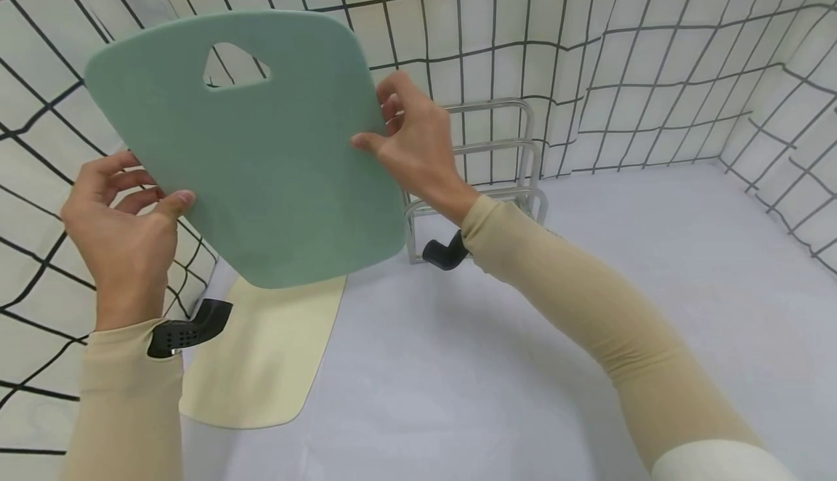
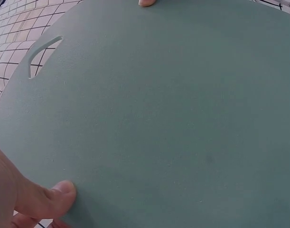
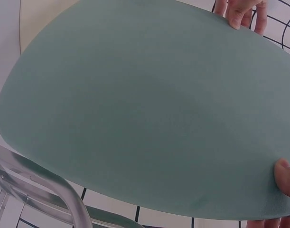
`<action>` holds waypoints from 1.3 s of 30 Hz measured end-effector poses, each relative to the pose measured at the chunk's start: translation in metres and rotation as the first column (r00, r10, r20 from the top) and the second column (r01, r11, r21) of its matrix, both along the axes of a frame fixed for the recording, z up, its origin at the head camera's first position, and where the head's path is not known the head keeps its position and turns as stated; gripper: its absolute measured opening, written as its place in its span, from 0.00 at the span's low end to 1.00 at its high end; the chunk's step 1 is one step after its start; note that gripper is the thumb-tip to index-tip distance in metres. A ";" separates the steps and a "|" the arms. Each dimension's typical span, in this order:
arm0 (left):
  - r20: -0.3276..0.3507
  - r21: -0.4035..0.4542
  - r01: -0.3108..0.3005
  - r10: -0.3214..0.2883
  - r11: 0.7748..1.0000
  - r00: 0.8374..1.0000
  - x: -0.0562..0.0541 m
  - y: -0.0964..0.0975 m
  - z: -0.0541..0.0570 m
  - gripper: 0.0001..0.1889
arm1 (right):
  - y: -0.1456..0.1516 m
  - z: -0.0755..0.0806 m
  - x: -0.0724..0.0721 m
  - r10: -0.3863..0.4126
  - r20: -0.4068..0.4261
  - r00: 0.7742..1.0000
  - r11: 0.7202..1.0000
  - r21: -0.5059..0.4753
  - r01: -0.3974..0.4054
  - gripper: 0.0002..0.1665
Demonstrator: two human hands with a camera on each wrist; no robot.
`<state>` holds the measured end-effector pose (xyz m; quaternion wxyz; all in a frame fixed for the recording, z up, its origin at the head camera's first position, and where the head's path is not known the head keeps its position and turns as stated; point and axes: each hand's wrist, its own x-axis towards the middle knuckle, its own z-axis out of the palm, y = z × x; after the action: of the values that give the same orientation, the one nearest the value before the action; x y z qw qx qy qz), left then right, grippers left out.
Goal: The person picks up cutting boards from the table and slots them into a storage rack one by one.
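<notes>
A green cutting board (image 1: 281,154) with a cut-out handle hole near its top is held up in the air, tilted, in the head view. My left hand (image 1: 127,227) pinches its left edge, thumb on the near face and fingers behind. On the opposite edge my right hand (image 1: 415,136) grips it the same way, higher up. Both thumbs press on the face in the wrist views, where the board (image 2: 149,114) fills most of the picture. Behind and below my right hand stands a metal wire rack (image 1: 526,150), partly hidden by the board and my arm.
A cream-coloured cutting board (image 1: 275,357) lies flat on the white table (image 1: 458,379) at the left, its far end covered by the green board. White panels with a black grid pattern (image 1: 484,38) close in the back and both sides.
</notes>
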<state>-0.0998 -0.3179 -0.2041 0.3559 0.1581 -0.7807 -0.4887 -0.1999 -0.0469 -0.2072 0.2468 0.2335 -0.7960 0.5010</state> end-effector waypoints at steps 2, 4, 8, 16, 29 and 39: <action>-0.004 0.005 0.000 0.000 1.000 1.000 0.000 0.000 0.001 0.30 | 0.000 0.000 0.000 0.001 0.001 1.000 1.000 0.000 -0.001 0.26; 0.001 0.004 -0.004 0.004 1.000 1.000 0.000 0.000 0.001 0.30 | -0.001 0.001 0.000 0.002 0.003 1.000 1.000 0.000 -0.002 0.26; 0.011 -0.021 -0.020 0.020 1.000 1.000 -0.001 0.001 0.002 0.30 | -0.001 0.002 -0.001 0.006 0.009 1.000 1.000 -0.001 -0.006 0.26; 0.001 -0.050 -0.030 0.030 0.998 1.000 -0.004 -0.001 0.001 0.30 | -0.003 0.003 -0.004 0.001 0.010 1.000 1.000 0.002 -0.001 0.25; 0.009 -0.090 -0.044 0.045 0.995 0.999 -0.006 -0.002 0.002 0.29 | -0.004 0.004 -0.006 0.007 0.013 1.000 1.000 -0.009 -0.007 0.24; 0.003 -0.096 -0.055 0.056 0.994 0.998 -0.008 -0.005 0.001 0.29 | -0.007 0.005 -0.008 0.011 0.001 1.000 1.000 -0.012 -0.010 0.24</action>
<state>-0.1082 -0.3225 -0.2026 0.3743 0.1637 -0.7997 -0.4400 -0.2079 -0.0537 -0.2021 0.2451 0.2359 -0.7919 0.5072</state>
